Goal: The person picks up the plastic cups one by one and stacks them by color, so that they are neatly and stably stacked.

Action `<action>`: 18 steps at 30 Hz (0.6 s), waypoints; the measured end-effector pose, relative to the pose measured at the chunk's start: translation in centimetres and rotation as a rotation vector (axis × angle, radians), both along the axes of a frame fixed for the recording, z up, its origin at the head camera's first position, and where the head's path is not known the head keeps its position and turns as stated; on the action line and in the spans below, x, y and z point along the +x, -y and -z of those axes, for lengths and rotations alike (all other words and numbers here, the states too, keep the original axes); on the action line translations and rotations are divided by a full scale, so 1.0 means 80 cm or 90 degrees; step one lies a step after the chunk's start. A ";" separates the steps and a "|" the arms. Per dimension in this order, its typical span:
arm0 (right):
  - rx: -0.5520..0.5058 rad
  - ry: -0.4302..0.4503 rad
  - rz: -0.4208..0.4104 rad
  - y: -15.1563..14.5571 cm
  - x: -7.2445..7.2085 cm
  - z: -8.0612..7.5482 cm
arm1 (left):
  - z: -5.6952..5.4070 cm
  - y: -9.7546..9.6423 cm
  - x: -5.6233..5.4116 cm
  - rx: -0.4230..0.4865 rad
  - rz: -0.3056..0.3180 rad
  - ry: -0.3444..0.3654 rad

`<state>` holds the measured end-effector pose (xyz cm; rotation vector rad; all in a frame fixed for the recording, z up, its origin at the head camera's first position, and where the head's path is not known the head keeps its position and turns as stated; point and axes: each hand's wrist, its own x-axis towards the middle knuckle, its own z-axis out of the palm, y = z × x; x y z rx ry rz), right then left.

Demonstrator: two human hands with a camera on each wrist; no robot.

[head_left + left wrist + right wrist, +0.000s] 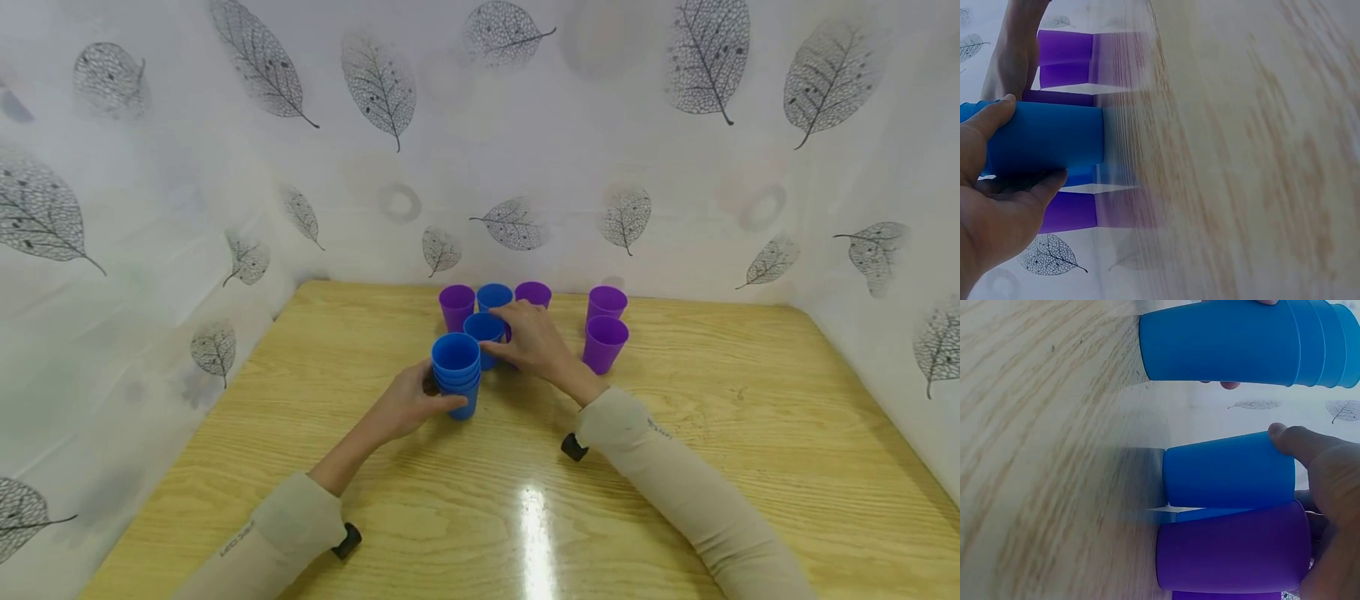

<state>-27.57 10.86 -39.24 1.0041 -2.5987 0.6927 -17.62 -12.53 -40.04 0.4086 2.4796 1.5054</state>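
Note:
My left hand (405,404) grips a stack of several nested blue cups (457,379), thumb on the near side and fingers around the left. In the right wrist view the stack's base meets the table. Just behind the stack, my right hand (534,340) holds a single blue cup (1229,475) near its rim, thumb on the near wall and fingers on the far side. This cup stands upright. Close beside it, partly hidden by the right hand in the head view, is a purple cup (1232,550). Another blue cup (494,296) stands directly behind.
One purple cup (457,307) stands at the back left of the group, another purple cup (533,292) at the back right. Farther right, a near purple cup (604,343) partly covers a purple cup (607,300) behind it. A leaf-patterned backdrop (525,167) borders the wooden table (712,400).

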 end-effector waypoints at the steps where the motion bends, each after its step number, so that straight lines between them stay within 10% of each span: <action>1: -0.004 -0.002 -0.002 0.000 0.000 0.000 | 0.000 0.000 0.000 0.000 -0.001 0.000; 18: -0.212 0.019 -0.067 -0.007 0.014 -0.029 | 0.001 0.000 0.000 -0.009 0.004 -0.013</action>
